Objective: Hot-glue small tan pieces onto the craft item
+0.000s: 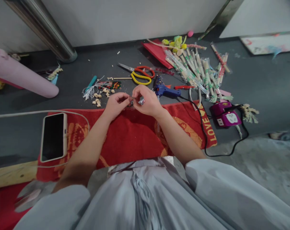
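Observation:
My left hand (117, 104) and my right hand (148, 100) meet above the back edge of a red towel (125, 137). The fingers of both are pinched together over something small and dark, too hidden to name. A shiny silver piece (141, 102) shows inside the curl of my right hand; its kind cannot be made out. Just right of that hand lies a blue glue gun (167, 91). Scissors (142, 76) with red and yellow handles rest behind the hands. Left of them are small pale pieces (97, 99), white threads (93, 89) and a teal pen-like tool (91, 82).
A phone (53, 137) lies on the towel's left end, with a white cable. Many wrapped sticks (195, 68) pile up at the back right. A purple box (225, 114) with a black cord stands at right. A pink roll (25, 73) and a metal post (46, 32) are at left.

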Demonstrator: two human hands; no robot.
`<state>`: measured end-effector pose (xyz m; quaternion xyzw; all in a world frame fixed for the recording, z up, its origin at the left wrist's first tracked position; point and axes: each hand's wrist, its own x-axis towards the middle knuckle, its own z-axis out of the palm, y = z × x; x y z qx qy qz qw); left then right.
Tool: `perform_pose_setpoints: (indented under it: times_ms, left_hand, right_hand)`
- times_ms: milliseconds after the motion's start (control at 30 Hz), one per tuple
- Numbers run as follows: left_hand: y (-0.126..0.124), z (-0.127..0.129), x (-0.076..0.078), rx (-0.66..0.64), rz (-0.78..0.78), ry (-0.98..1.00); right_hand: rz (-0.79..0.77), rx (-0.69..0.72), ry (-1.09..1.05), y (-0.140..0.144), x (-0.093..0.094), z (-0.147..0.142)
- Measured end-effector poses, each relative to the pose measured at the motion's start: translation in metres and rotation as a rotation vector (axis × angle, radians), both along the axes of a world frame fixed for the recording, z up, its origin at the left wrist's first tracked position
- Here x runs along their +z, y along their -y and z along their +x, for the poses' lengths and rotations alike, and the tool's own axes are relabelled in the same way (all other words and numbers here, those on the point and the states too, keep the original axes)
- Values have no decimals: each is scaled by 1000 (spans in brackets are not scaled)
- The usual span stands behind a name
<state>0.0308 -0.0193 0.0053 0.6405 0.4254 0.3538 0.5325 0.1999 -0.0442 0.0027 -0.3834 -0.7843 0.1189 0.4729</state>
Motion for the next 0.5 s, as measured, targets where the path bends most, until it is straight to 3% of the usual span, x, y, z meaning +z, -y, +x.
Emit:
perform_pose_setpoints:
  times_ms: [500]
  left_hand:
    - [0, 0, 3, 3, 74, -73]
  right_hand:
    - [-41, 21, 39, -1, -3, 0]
